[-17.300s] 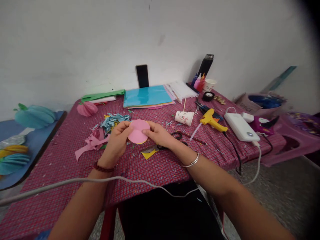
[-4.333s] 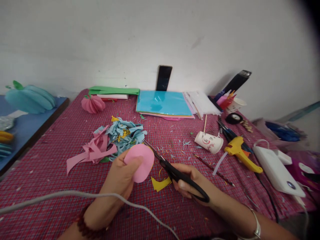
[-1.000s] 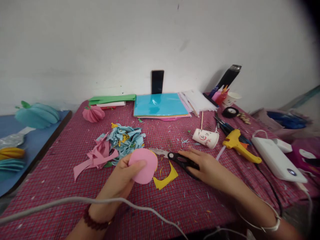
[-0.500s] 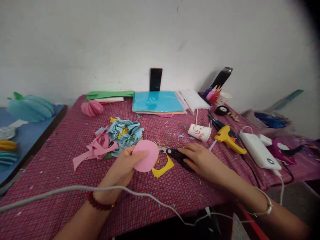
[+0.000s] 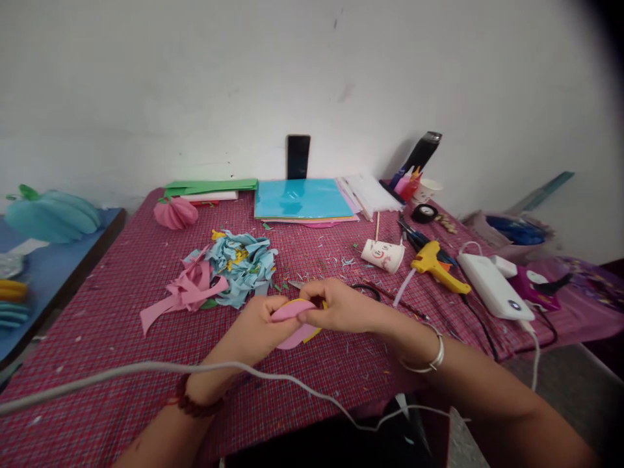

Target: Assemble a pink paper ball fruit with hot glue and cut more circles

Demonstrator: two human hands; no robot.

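Note:
Between my two hands is a pink paper circle (image 5: 294,339), bent and overlapping, with yellow paper (image 5: 312,335) showing behind its edge. My left hand (image 5: 258,328) pinches it from the left side. Thumb and fingers of my right hand (image 5: 344,305) close on its right edge. Scissors (image 5: 296,284) lie on the table just beyond my right hand, which hides their middle. To the left of the hands sits a heap of light blue paper scraps (image 5: 246,266) with pink strips (image 5: 190,289) beside it.
A white cable (image 5: 273,379) crosses in front of my forearms. On the right are a tipped paper cup (image 5: 383,255), a yellow glue gun (image 5: 435,265) and a white power bank (image 5: 494,286). Blue sheets (image 5: 305,198) and a phone (image 5: 298,157) stand at the back, near a pink paper pumpkin (image 5: 176,213).
My right hand has let go of the scissors, leaving them on the table, and moved left to grip the pink circle. The circle was flat and is now bent. The view has shifted slightly.

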